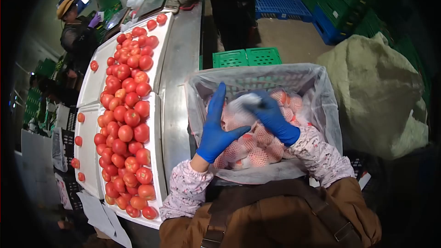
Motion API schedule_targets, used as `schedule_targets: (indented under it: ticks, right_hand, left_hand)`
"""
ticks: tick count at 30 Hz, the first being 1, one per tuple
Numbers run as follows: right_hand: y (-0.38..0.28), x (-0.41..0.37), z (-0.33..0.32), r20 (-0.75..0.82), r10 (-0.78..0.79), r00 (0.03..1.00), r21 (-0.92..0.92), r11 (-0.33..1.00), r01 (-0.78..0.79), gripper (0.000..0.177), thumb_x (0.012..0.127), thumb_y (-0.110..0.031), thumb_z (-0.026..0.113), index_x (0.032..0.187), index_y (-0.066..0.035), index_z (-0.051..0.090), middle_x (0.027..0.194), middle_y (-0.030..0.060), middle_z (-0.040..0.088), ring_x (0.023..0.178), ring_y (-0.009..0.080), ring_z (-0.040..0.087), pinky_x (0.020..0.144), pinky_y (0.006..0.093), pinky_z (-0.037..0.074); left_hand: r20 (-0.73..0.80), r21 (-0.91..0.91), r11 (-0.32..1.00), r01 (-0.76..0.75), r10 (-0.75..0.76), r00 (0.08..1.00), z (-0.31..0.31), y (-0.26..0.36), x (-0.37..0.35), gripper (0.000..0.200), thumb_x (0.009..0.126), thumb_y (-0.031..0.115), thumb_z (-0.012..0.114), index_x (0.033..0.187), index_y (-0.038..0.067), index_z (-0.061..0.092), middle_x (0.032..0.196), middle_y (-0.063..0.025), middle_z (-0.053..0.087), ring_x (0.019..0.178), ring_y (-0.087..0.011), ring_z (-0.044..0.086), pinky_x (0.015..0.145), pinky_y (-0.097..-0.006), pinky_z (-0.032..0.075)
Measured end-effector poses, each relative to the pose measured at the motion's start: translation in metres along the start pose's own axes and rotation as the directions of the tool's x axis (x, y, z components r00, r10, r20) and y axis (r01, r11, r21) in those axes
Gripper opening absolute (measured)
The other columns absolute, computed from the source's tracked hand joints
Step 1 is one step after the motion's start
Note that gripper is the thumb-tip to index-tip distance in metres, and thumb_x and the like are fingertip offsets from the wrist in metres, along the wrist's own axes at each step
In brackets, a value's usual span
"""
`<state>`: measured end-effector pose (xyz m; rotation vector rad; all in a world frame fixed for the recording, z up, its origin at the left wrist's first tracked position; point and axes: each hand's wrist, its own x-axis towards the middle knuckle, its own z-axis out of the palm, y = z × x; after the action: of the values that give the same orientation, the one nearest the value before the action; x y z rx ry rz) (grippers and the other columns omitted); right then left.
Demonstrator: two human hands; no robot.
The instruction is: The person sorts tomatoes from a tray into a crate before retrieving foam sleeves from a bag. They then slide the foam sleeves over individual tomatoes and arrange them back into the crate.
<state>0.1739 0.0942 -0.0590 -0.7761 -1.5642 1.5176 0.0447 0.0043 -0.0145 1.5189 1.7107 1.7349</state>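
Note:
Both my hands wear blue gloves and hover over a plastic-lined crate (pixel 321 87) of tomatoes wrapped in white foam nets (pixel 262 149). My right hand (pixel 271 117) is closed on a netted tomato (pixel 241 105), blurred, just above the pile. My left hand (pixel 216 128) is spread flat, fingers apart, beside that tomato and holds nothing. Loose red tomatoes (pixel 128 119) lie in a long row on the white sorting table (pixel 87 142) to my left.
A steel strip (pixel 177 96) runs between table and crate. A big stuffed sack (pixel 381 96) sits on the right. Green crates (pixel 248 57) and blue crates (pixel 285 4) stand behind. One person (pixel 76 36) works at far left, another (pixel 229 4) at the back.

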Motion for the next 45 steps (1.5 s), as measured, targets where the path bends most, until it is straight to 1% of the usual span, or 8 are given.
schedule_targets:
  ticks: [3,5,9,13,22,27,31,45]
  right_hand:
    - [-0.027,-0.003,0.009,0.340,0.166,0.926,0.127,0.967,-0.220,0.031,0.079,-0.023,0.061,0.103,-0.004,0.056,0.096,0.0081,0.058,0.091,0.0169,0.054,0.081,0.0303,0.042]
    - [0.011,0.002,0.005,0.263,-0.259,0.929,-0.410,0.842,0.351,0.031,0.075,-0.020,0.061,0.103,-0.007,0.056,0.099,0.0109,0.057,0.092,0.0256,0.054,0.084,0.0348,0.041]
    - [0.066,-0.061,0.036,0.674,0.316,0.667,-0.714,0.508,0.481,0.069,0.065,-0.015,0.061,0.128,-0.009,0.035,0.099,0.0166,0.054,0.087,0.0308,0.054,0.071,0.0399,0.043]
    - [0.082,-0.069,0.039,0.671,0.179,0.720,-0.737,0.267,0.621,0.073,0.063,-0.020,0.066,0.124,0.004,0.033,0.087,0.0140,0.056,0.075,0.0292,0.057,0.061,0.0396,0.045]
    - [0.038,-0.025,0.012,0.475,0.231,0.849,-0.719,0.658,0.223,0.032,0.073,-0.012,0.052,0.104,-0.004,0.057,0.093,0.0180,0.058,0.082,0.0295,0.059,0.071,0.0340,0.048]
    - [0.012,-0.005,-0.007,0.418,0.181,0.890,0.132,0.957,-0.257,0.029,0.072,-0.011,0.055,0.099,-0.001,0.060,0.095,0.0165,0.060,0.092,0.0274,0.057,0.083,0.0311,0.043]
    - [0.090,0.033,-0.075,0.048,-0.083,0.995,-0.748,0.657,0.091,0.046,0.072,-0.007,0.057,0.117,-0.004,0.050,0.102,0.0168,0.057,0.092,0.0286,0.055,0.084,0.0309,0.042]
    - [0.082,0.011,-0.065,0.321,0.108,0.941,-0.768,0.610,0.192,0.015,0.078,-0.019,0.054,0.087,-0.007,0.056,0.081,0.0146,0.058,0.075,0.0339,0.056,0.064,0.0397,0.045]
  left_hand:
    - [0.180,0.034,0.990,0.134,-0.138,0.974,-0.011,-0.022,0.002,0.037,0.078,0.002,0.058,0.114,0.002,0.054,0.099,-0.0074,0.061,0.086,-0.0146,0.056,0.080,-0.0254,0.044]
    - [0.029,-0.232,0.898,0.374,-0.378,0.925,-0.031,-0.039,0.003,0.031,0.079,0.001,0.055,0.109,0.002,0.056,0.095,-0.0054,0.060,0.081,-0.0113,0.055,0.075,-0.0225,0.044]
    - [-0.123,-0.324,0.875,0.359,-0.415,0.901,-0.033,-0.048,-0.004,0.026,0.080,0.001,0.055,0.106,0.000,0.056,0.087,-0.0060,0.058,0.079,-0.0104,0.055,0.071,-0.0211,0.044]
    - [-0.124,-0.388,0.842,0.376,-0.451,0.884,-0.017,-0.052,-0.019,0.027,0.080,0.001,0.055,0.107,0.000,0.055,0.085,-0.0055,0.058,0.079,-0.0112,0.056,0.071,-0.0211,0.044]
    - [0.125,-0.336,0.851,0.403,-0.384,0.915,-0.014,-0.054,-0.025,0.035,0.080,0.005,0.058,0.114,0.001,0.053,0.108,-0.0077,0.055,0.098,-0.0155,0.052,0.086,-0.0271,0.040]
    - [0.394,-0.059,0.997,0.048,-0.021,0.919,0.014,-0.027,-0.013,0.058,0.069,0.000,0.060,0.124,0.007,0.045,0.115,-0.0113,0.052,0.106,-0.0211,0.049,0.088,-0.0293,0.039]
    - [0.153,-0.021,0.983,0.184,-0.179,0.972,0.022,-0.066,-0.007,0.053,0.069,-0.003,0.056,0.120,0.011,0.051,0.096,-0.0077,0.056,0.088,-0.0163,0.054,0.079,-0.0257,0.042]
    - [0.170,0.091,0.972,0.215,-0.228,0.959,0.019,-0.108,-0.008,0.051,0.069,0.002,0.059,0.118,0.013,0.051,0.103,-0.0119,0.057,0.091,-0.0214,0.056,0.081,-0.0290,0.043]
